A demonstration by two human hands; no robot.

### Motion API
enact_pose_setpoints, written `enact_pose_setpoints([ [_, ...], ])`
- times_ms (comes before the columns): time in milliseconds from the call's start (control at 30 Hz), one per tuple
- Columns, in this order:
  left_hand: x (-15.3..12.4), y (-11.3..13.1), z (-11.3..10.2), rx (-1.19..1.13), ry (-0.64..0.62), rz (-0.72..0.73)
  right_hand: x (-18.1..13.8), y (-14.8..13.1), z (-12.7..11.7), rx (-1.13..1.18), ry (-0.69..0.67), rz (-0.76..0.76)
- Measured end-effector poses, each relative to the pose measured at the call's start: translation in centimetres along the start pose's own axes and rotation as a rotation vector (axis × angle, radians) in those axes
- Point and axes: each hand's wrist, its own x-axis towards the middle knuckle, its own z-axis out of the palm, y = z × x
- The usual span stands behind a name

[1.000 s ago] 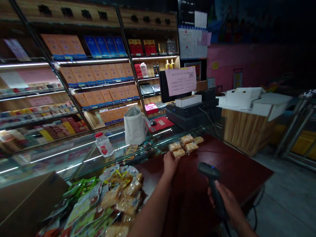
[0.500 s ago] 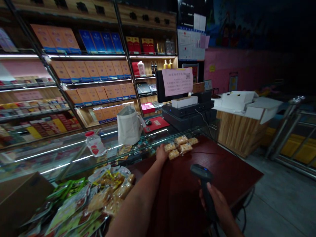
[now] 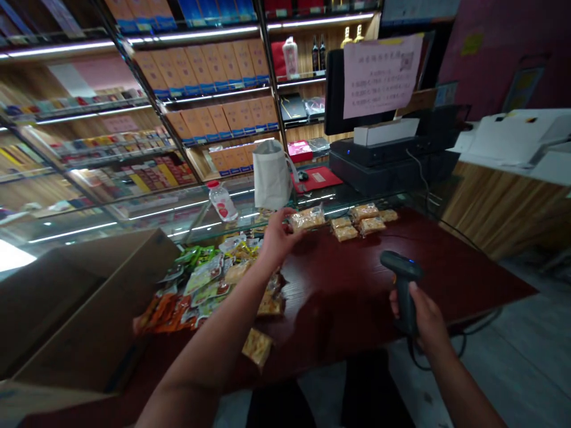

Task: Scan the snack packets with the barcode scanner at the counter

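Note:
My left hand (image 3: pixel 280 236) grips the left end of a clear-wrapped, pale golden snack bar (image 3: pixel 308 218) between thumb and fingers, near the table's far edge. Just right of it lie several similar wrapped snack bars (image 3: pixel 342 229) in a small group. My right hand (image 3: pixel 426 318) is wrapped around the handle of a dark barcode scanner (image 3: pixel 405 282), held above the table with a small blue light on its head. Below my left forearm, another wrapped bar (image 3: pixel 257 346) rests on the table near the front edge.
A heap of snack packets (image 3: pixel 209 279) covers the table's left side, beside an open cardboard box (image 3: pixel 104 297). On the glass counter behind stand a red-capped bottle (image 3: pixel 223 202), a white bag (image 3: pixel 271 175) and a monitor (image 3: pixel 335 92). Stocked shelves (image 3: pixel 214 95) line the wall.
My left hand has moved left of the grouped bars, with a snack bar in its grip. The view has tilted down and turned left, showing more of the cardboard box. My right hand keeps the scanner.

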Motion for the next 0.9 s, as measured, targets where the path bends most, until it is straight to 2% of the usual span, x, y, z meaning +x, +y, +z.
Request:
enact_pose_setpoints([
  [167, -7.0, 2.0, -3.3, -0.34, 0.035, -0.267, -0.2, 0.1, 0.2, 0.008, 0.025, -0.02],
  [300, -11.5, 1.9, -3.7, -0.464, 0.077, -0.377, -0.5, 0.2, 0.6, -0.005, 0.052, -0.021],
  [400, -13.7, 1.7, -3.5, -0.502, 0.12, -0.424, -1.4, 0.1, 1.3, -0.021, 0.042, -0.009],
  [633, -15.8, 1.2, -2.9, -0.495, 0.134, -0.453, -6.5, -1.5, 3.7, -0.023, -0.081, 0.053],
  [900, -16.2, 1.9, -2.5, -0.397, 0.212, -0.398, -11.1, -5.0, 5.1, -0.156, -0.458, -0.043],
])
